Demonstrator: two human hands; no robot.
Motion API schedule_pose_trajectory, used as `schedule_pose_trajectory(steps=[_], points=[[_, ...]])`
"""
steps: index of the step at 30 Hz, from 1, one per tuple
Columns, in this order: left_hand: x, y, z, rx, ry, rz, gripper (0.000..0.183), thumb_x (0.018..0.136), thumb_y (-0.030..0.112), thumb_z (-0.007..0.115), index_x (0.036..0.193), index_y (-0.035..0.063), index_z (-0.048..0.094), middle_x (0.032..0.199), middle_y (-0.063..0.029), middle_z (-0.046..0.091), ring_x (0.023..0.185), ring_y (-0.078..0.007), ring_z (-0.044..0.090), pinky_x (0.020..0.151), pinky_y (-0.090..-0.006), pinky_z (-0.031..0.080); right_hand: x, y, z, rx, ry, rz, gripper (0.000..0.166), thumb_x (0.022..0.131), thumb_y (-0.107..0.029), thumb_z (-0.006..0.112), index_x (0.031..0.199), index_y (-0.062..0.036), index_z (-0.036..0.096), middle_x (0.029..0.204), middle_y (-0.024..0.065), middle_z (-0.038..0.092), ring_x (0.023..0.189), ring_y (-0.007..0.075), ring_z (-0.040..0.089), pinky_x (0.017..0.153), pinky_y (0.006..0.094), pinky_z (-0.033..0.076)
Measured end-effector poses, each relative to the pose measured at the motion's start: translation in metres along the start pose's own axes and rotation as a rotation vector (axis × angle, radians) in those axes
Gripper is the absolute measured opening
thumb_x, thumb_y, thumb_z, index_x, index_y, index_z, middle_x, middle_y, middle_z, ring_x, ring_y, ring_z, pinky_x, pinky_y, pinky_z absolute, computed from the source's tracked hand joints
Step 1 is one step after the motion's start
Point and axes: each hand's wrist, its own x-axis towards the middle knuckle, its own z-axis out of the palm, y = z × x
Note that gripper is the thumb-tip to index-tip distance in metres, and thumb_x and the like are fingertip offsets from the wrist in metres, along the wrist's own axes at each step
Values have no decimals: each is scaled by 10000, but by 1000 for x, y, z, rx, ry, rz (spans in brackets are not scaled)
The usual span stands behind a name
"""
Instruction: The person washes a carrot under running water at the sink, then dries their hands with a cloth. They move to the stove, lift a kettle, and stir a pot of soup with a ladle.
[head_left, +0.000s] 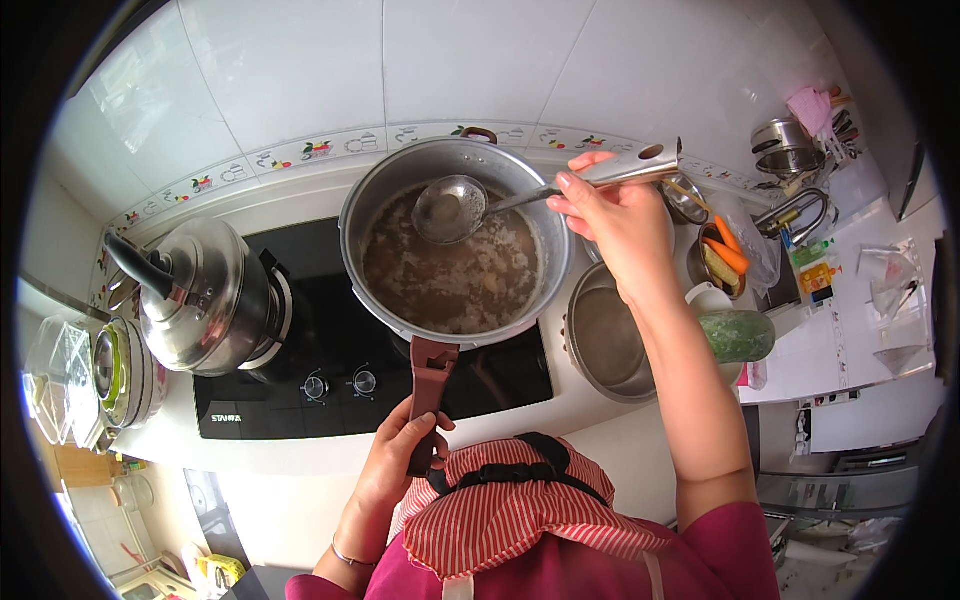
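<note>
A large metal cooking pot (556, 247) stands on the black glass gas hob (315, 409), holding brownish liquid with pale foam (487, 281) on it. My left hand (412, 442) grips the pot's long brown handle (431, 375), which points towards me. In my right hand (607, 195) is the upper shaft of a metal skimming ladle (450, 210), held at the pot's right rim. The ladle's round bowl is inside the pot, near the back, at or just over the foamy surface. Right of the pot, partly behind my right forearm, a metal basin (611, 337) holds cloudy liquid.
On the left burner sits a metal kettle (210, 300), beside stacked bowls (131, 371). Carrots (724, 251) and a corn cob (720, 266) lie in a bowl at right, near a green gourd (739, 336) and the sink tap (810, 206). A tiled wall (457, 67) stands behind the hob.
</note>
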Motion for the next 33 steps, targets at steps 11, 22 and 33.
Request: schedule_pose_trajectory(steps=[11, 22, 33], points=[[1, -3, -2, 26, -8, 8, 299, 906, 187, 476, 1154, 20, 483, 925, -89, 584, 683, -114, 561, 535, -227, 495, 12, 0, 21, -24, -46, -83, 193, 827, -152, 669, 922, -17, 570, 750, 44, 617, 684, 102, 610, 567, 233, 466], [1, -2, -2, 23, -5, 10, 306, 905, 194, 478, 1158, 22, 484, 926, -90, 584, 683, -119, 559, 541, -233, 488, 7, -2, 32, 13, -118, -100, 159, 846, -173, 645, 888, -39, 570, 731, 16, 602, 687, 90, 590, 582, 235, 464], [0, -2, 0, 29, 10, 2, 319, 900, 197, 474, 1169, 26, 485, 924, -86, 587, 692, -121, 555, 543, -233, 487, -12, -3, 26, 20, -214, -27, 184, 869, -160, 629, 1004, -54, 563, 845, 20, 626, 765, 105, 634, 620, 213, 482]])
